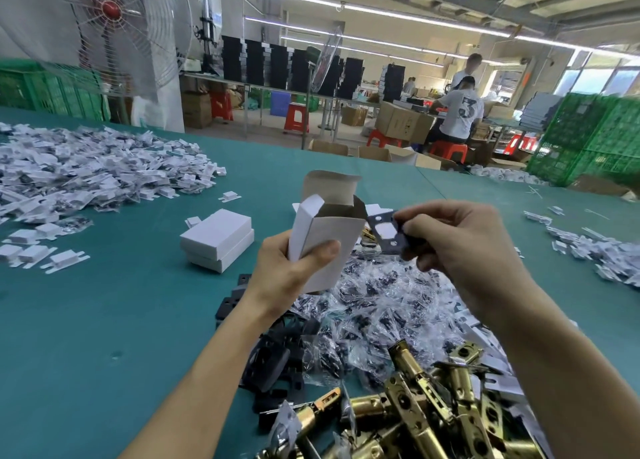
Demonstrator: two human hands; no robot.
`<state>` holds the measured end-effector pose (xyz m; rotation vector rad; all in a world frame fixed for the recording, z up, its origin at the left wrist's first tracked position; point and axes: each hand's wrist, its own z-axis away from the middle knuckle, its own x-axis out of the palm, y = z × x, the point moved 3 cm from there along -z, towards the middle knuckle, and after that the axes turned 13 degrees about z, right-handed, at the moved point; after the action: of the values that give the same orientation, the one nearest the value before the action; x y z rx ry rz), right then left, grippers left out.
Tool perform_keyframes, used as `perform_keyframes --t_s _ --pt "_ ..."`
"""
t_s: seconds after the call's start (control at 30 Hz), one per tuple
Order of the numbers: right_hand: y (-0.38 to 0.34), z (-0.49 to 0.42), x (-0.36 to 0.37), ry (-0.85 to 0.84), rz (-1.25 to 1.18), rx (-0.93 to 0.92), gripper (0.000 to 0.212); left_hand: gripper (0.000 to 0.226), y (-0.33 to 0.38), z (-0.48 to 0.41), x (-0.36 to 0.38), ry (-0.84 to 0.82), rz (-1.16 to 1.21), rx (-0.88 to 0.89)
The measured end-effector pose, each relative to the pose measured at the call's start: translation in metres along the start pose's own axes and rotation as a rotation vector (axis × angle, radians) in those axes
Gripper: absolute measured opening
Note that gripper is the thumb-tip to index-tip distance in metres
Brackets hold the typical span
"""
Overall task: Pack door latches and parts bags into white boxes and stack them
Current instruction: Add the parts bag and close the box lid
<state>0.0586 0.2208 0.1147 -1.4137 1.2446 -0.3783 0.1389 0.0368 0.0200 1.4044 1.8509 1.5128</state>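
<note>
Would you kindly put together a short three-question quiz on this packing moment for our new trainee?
1. True or false: the white box gripped by the left hand has its top flaps open.
2. Multiple choice: the right hand pinches A) a roll of tape, B) a dark strike plate, C) a screwdriver.
3. Short answer: how many closed white boxes are stacked on the green table to the left of the hands?

Key: 1 true; 2 B; 3 two.
</note>
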Motion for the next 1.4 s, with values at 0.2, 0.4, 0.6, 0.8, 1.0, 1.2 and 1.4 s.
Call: perform_keyframes --t_s 0.2,0.4,0.6,0.8,1.0,1.2,1.4 --pt "-0.011 0.002 0.002 -0.173 -0.123 -0.095 0.042 0.015 -0.010 0.003 0.006 -0.098 -0.032 -0.040" --pt "-0.025 0.008 0.006 0.063 0.420 -0.456 0.012 0.036 -0.009 0.007 0.011 -0.113 0.030 -0.025" --pt "-0.036 0.007 0.006 0.132 0.705 -0.620 0.027 0.042 -0.008 0.007 0.010 -0.086 0.103 -0.025" --pt "-0.045 0.009 0.001 0.124 0.752 -0.624 0.012 0.031 -0.007 0.009 0.011 -0.152 0.066 0.028" --pt "-0.068 0.023 0.007 0.015 0.877 -0.762 0.011 0.023 -0.008 0.010 0.015 -0.168 0.084 0.060" --pt "-0.092 0.041 -0.001 0.083 0.817 -0.873 0.013 0.022 0.000 0.011 0.014 -0.106 0.056 0.171" --pt "-0.091 0.039 0.012 -0.076 0.967 -0.779 0.028 0.010 0.008 0.014 0.019 -0.117 0.020 0.264"
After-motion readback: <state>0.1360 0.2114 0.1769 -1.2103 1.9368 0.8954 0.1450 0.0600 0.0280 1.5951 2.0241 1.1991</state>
